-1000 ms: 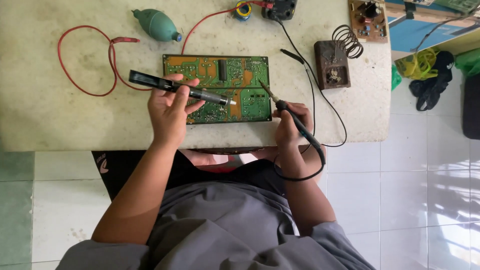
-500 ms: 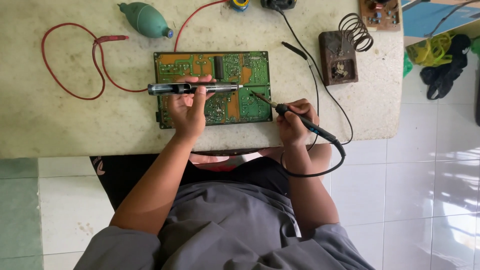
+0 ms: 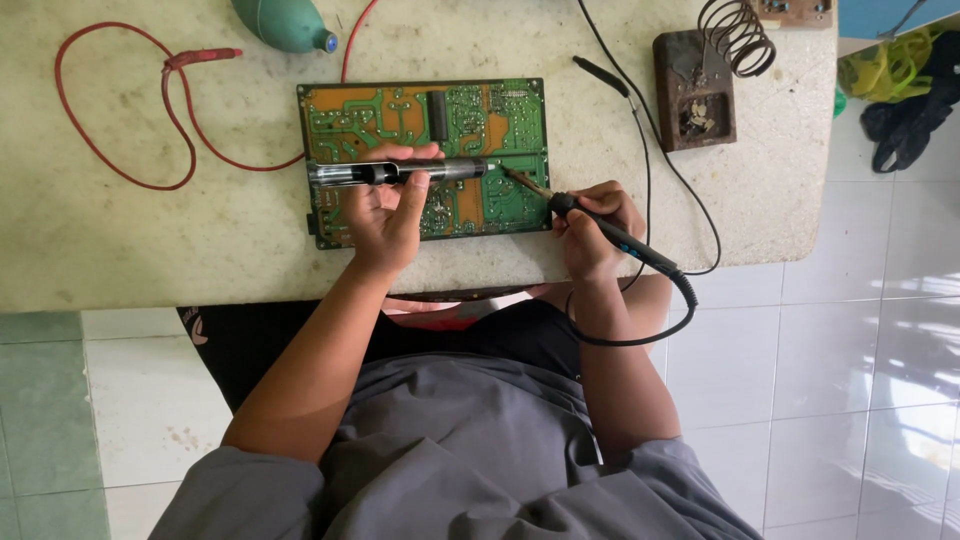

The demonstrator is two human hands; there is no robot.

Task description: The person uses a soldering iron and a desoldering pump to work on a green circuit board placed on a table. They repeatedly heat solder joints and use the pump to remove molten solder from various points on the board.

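Circuit board (image 3: 430, 160) flat on table (image 3: 120, 250). Left hand (image 3: 385, 215) wrapped around solder pump (image 3: 400, 172) across board. Right hand (image 3: 590, 230) gripping soldering iron (image 3: 600, 228) at board's right edge, tip touching board.

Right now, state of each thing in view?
Left hand: holds desoldering pump flat over the board.
Right hand: holds soldering iron, tip at the board.
Circuit board: flat on table, solder side up.
Iron stand: empty.
Green bulb: lying loose.
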